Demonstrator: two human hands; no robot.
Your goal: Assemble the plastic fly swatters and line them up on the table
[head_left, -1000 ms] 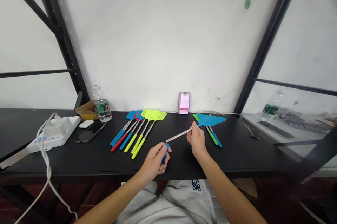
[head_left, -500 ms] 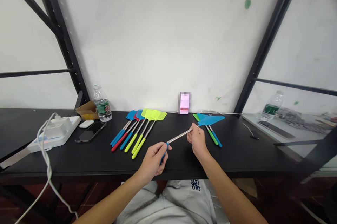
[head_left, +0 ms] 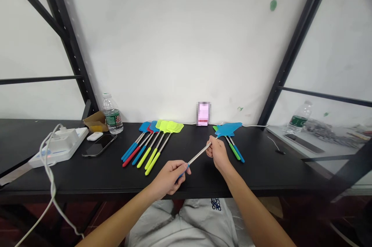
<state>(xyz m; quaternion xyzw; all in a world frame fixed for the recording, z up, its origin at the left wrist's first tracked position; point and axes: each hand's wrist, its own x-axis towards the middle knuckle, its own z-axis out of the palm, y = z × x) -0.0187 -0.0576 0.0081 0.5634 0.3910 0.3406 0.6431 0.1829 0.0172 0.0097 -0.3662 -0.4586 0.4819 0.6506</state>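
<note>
Your left hand (head_left: 167, 179) is closed around the blue plastic handle (head_left: 180, 176) of a fly swatter, hiding most of it. Your right hand (head_left: 217, 154) pinches the swatter's thin steel shaft (head_left: 199, 154) between thumb and fingers, close below its flat blue mesh head (head_left: 228, 129). Held between your hands, the swatter runs diagonally above the black desk (head_left: 261, 169), its head pointing up and to the right, away from you.

Just beyond your right hand lie a green-handled swatter (head_left: 235, 152) and a blue-handled swatter (head_left: 238, 155), their heads partly hidden behind the one you hold. Further left, a fan of swatters with blue, red and lime-yellow handles (head_left: 152, 163) lies flat on the desk, heads toward the white wall (head_left: 174, 45).

So far, the swatter in your hands is the only one off the desk, and all the others are lying down. The pictures do not show whether any of those has already been handled. Past the fan sit a clear water bottle (head_left: 112, 119) and a black smartphone (head_left: 99, 145).
</note>
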